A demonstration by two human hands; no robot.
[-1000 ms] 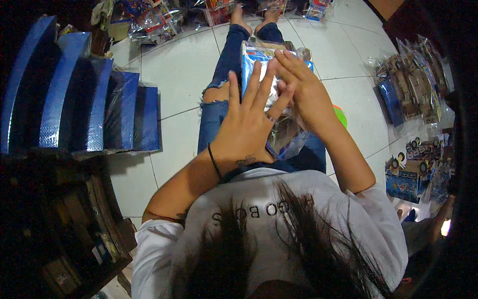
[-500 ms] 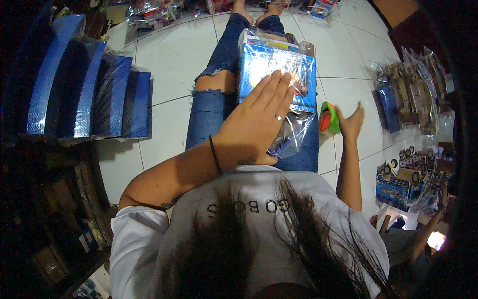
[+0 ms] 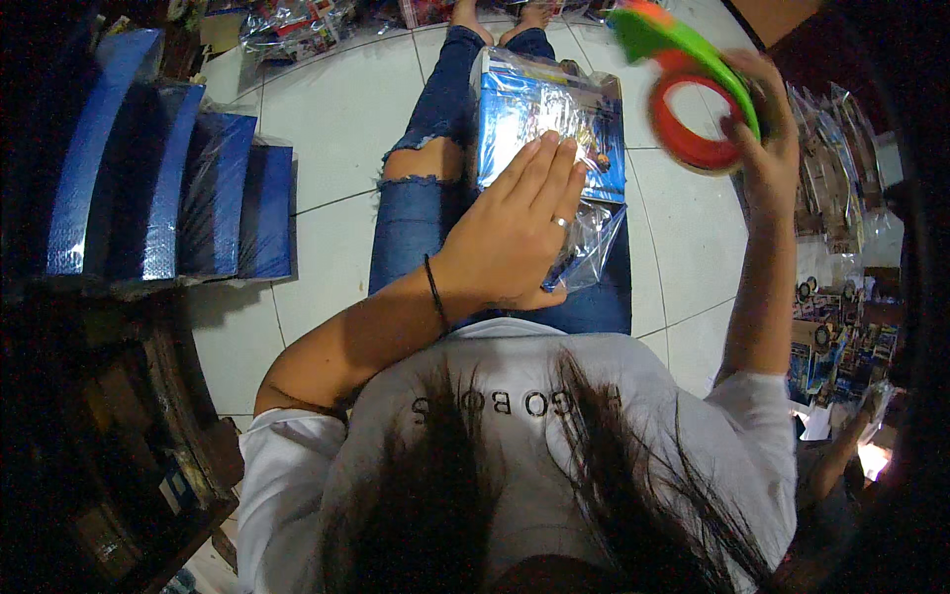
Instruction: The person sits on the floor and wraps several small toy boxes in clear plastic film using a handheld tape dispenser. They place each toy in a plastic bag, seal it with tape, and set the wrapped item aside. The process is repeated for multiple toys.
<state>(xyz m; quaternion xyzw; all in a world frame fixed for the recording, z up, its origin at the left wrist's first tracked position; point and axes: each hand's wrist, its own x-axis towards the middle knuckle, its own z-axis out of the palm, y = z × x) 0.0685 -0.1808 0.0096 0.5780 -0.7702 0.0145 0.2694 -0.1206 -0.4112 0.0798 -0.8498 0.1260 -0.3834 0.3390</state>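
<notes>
Across my lap lies a blue box-shaped item wrapped in clear plastic [image 3: 515, 109], its loose plastic end turned toward me. My left hand [image 3: 520, 223] rests flat on its near half, fingers stretched out, holding nothing. Up at the right, my right hand [image 3: 770, 139] grips a green tape dispenser [image 3: 737, 84] by its side, raised off the floor. A red-rimmed tape roll [image 3: 698, 153] sits in the dispenser, which is a little blurred; its orange-tipped end points to the far left. My fingers partly hide the dispenser's right side.
Tall blue panels in plastic [image 3: 213, 188] stand in a row at the left. Bagged brown pieces [image 3: 826, 168] stand at the right, with wheeled model vehicles [image 3: 816, 337] nearer me. More bagged goods [image 3: 297, 30] line the far side of the white tiled floor [image 3: 327, 238].
My right hand has picked the tape dispenser up from the floor beside my leg and lifted it up and to the right. My left hand stays on the package.
</notes>
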